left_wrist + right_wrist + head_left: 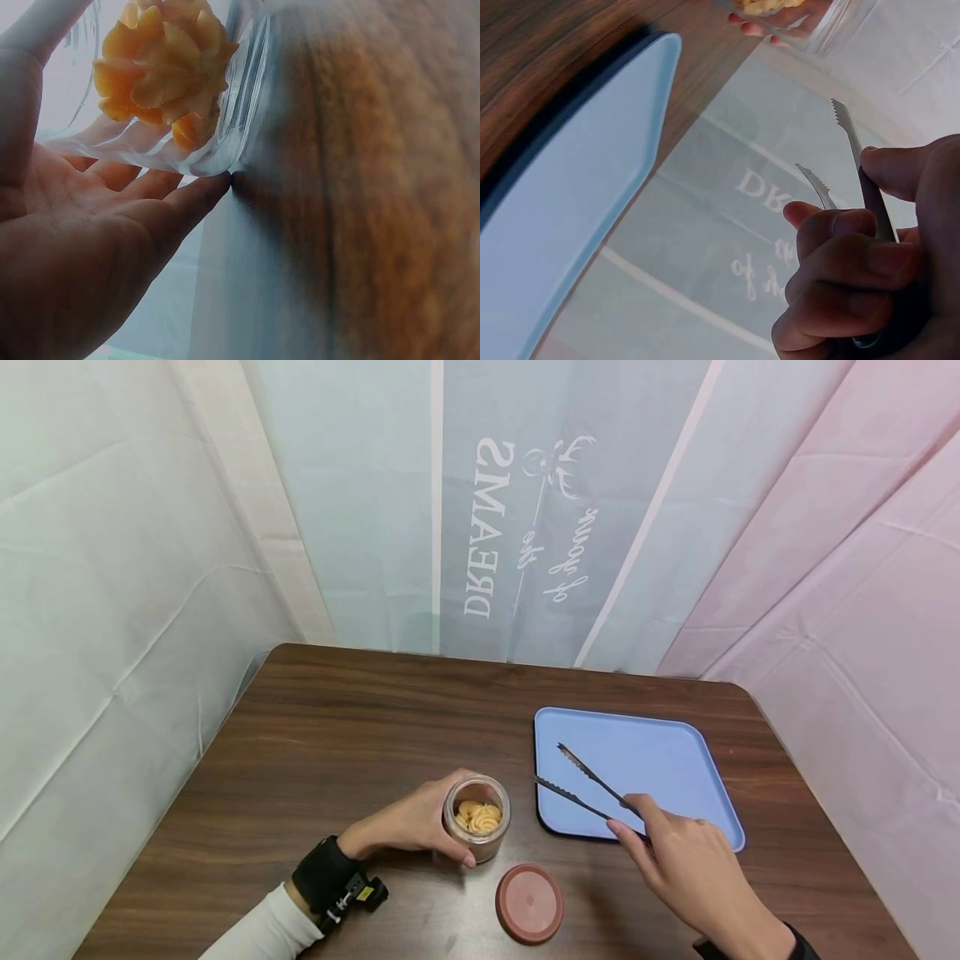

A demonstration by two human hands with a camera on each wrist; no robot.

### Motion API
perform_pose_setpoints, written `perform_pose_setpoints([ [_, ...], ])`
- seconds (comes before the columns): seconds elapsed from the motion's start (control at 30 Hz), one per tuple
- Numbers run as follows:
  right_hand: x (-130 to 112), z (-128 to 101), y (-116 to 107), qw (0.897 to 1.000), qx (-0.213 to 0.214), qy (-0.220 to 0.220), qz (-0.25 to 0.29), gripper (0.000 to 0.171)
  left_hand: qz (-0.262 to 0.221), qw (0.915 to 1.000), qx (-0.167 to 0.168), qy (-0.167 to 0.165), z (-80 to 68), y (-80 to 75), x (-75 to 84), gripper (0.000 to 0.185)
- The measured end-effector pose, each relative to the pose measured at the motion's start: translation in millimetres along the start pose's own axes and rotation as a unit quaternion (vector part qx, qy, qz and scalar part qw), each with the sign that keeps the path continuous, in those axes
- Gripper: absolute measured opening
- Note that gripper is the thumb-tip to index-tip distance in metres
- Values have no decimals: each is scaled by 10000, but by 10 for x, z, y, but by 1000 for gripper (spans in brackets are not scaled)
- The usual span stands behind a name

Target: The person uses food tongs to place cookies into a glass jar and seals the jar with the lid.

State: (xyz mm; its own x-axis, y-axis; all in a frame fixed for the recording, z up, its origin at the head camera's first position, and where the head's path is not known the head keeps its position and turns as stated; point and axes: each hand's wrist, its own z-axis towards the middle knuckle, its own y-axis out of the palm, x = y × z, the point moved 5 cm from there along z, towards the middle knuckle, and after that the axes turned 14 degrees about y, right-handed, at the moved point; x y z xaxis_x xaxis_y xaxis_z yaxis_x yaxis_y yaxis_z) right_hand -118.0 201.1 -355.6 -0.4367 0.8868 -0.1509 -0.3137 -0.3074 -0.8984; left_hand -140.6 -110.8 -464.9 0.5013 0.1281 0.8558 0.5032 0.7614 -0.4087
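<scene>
The left hand (408, 822) wraps its fingers round the clear glass jar (477, 817), which stands upright on the tabletop (337, 735) in the lower centre of the head view; this grip is closed on the jar wall, thumb on the near side. The jar is open, and piped yellow cookies (478, 816) lie inside it; the left wrist view shows one ridged cookie (161, 71) pressed against the glass above the palm. The round reddish lid (528, 902) lies flat on the tabletop just below and right of the jar, apart from it. The right hand (690, 868), at the lower right of the frame, pinches the handle end of a pair of metal tongs (588, 787) between thumb and fingers. The serrated tong tips stand spread and carry nothing; they sit above the left part of the light blue tray (675, 752), pointing toward the jar. The right wrist view confirms the two toothed tips (832, 150) parted, with the hand curled round the shafts. The tray holds nothing besides the tongs above it. Judged from this layout, the lid removal is complete, all visible cookies remain in the jar, and no cookie has been moved to the tray.
</scene>
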Motion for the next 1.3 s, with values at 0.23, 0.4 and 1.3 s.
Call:
perform_pose_setpoints([
  [0.23,127,-55,26,9996,-10,270,-113,33,-61,10000,-1,-74,-2,-1,15,91],
  [0.4,212,-89,50,9984,-87,518,-231,36,-72,10000,34,-60,-7,2,11,91],
  [1.3,590,-233,295,9814,-953,1650,-224,34,-104,9999,33,-111,-8,7,0,93],
])
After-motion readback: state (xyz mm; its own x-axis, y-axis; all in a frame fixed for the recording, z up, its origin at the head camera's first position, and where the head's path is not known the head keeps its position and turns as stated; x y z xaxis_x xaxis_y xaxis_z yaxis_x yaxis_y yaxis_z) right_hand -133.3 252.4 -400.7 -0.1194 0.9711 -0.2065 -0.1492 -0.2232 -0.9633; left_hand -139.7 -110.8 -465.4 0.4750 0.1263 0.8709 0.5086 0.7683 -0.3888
